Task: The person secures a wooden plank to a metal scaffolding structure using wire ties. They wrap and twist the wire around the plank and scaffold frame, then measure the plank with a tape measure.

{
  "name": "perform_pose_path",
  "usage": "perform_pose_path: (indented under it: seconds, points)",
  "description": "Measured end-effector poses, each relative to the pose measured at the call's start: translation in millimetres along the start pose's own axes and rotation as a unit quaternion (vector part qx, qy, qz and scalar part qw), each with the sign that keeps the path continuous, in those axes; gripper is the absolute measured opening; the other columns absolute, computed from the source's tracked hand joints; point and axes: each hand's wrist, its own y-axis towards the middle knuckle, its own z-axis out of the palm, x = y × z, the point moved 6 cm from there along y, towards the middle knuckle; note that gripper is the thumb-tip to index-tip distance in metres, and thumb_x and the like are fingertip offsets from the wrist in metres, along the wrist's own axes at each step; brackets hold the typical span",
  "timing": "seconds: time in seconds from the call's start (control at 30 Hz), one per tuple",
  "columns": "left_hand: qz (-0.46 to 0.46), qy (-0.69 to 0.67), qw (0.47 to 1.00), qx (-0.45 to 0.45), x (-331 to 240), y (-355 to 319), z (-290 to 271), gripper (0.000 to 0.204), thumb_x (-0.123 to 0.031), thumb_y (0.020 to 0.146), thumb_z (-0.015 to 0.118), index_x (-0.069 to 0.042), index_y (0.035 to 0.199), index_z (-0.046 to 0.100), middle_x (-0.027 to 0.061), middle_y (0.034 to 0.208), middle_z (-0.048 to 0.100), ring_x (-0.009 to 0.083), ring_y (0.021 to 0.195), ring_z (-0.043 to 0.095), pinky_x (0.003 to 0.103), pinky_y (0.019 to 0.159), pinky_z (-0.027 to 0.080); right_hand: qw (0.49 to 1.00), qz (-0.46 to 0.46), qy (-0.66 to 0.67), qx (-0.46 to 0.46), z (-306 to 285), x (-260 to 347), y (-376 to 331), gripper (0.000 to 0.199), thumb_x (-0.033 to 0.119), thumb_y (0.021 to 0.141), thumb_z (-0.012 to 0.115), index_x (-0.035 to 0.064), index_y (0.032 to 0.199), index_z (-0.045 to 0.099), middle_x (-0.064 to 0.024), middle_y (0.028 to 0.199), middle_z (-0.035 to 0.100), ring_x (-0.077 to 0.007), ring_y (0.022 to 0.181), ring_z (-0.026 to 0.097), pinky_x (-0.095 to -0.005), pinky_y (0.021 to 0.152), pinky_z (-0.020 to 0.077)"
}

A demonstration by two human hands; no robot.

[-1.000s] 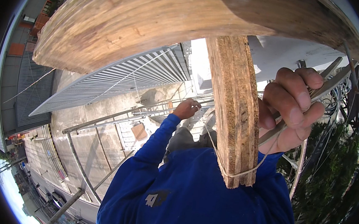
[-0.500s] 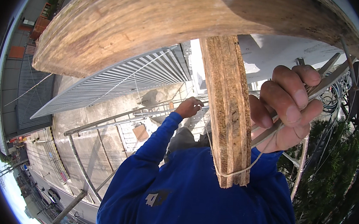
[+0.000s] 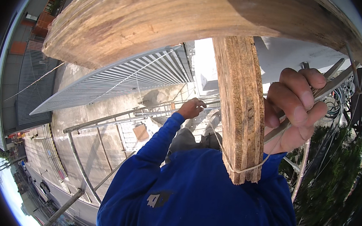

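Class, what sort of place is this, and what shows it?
Likely an outdoor building site, seemingly high up: metal poles form a frame, concrete ground lies below, and a rough wooden bar is beside the right hand.

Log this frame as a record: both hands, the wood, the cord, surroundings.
right hand: raised, fingers closed around a grey bar
left hand: lower, fingers curled near thin pipes; grip unclear
short wooden piece: beside the right hand, hanging below the large beam in view; joint unclear
large beam: wooden, spans the top of the picture
cord: crosses the short piece near its lower end
surroundings: scaffold pipe, ribbed grey panel, greenery
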Motion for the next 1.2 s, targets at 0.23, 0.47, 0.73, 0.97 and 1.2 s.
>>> perform_pose_path:
  seconds: [0.23,0.47,0.73,0.97,1.2]
  points:
    - [-0.031,-0.011,0.998,-0.052,25.9,-20.3,-2.2,0.031,-0.014,0.080,0.059,-0.008,0.109,0.068,0.0183,0.105,0.067,0.0349,0.099,0.062,0.041,0.089,0.048,1.000,-0.010,0.022,-0.012,1.5,0.2,-1.3,0.040,0.026,0.098,0.054,0.0184,0.136,0.043,0.0011,0.110,0.051,-0.0140,0.098,0.055,-0.0369,0.080,0.0448]
    - [-0.194,-0.002,0.979,-0.064,129.2,-103.0,44.0,0.031,-0.020,0.082,0.054,-0.005,0.105,0.068,0.0213,0.103,0.067,0.0377,0.098,0.063,0.043,0.089,0.049,1.000,-0.013,0.018,-0.019,-1.2,1.0,-3.1,0.040,0.024,0.097,0.055,0.0180,0.135,0.044,0.0008,0.110,0.052,-0.0134,0.098,0.056,-0.0372,0.080,0.0450]
    - [-0.379,-0.127,0.917,-0.008,203.5,-207.2,102.4,0.030,-0.023,0.087,0.057,-0.002,0.106,0.067,0.0138,0.085,0.068,0.0217,0.063,0.067,0.034,0.056,0.055,0.999,-0.013,0.032,-0.005,-1.0,2.7,-1.6,0.036,0.022,0.097,0.055,0.0171,0.131,0.047,-0.0001,0.110,0.052,-0.0138,0.100,0.056,-0.0383,0.081,0.0446]
    - [-0.403,-0.212,0.889,-0.049,184.8,-204.8,97.0,0.032,-0.021,0.087,0.057,-0.003,0.112,0.066,0.0110,0.084,0.067,0.0181,0.056,0.063,0.031,0.046,0.050,0.999,-0.012,0.048,0.000,-1.4,3.6,2.4,0.036,0.021,0.097,0.054,0.0153,0.131,0.046,-0.0018,0.112,0.052,-0.0143,0.102,0.056,-0.0387,0.081,0.0444]
    - [-0.425,-0.217,0.874,-0.088,176.0,-193.1,72.9,0.035,-0.022,0.088,0.057,-0.004,0.116,0.065,0.0100,0.087,0.068,0.0169,0.056,0.062,0.029,0.047,0.050,0.998,-0.002,0.061,0.005,-2.9,1.6,2.4,0.035,0.021,0.097,0.054,0.0152,0.131,0.046,-0.0022,0.113,0.052,-0.0146,0.102,0.057,-0.0385,0.081,0.0447]
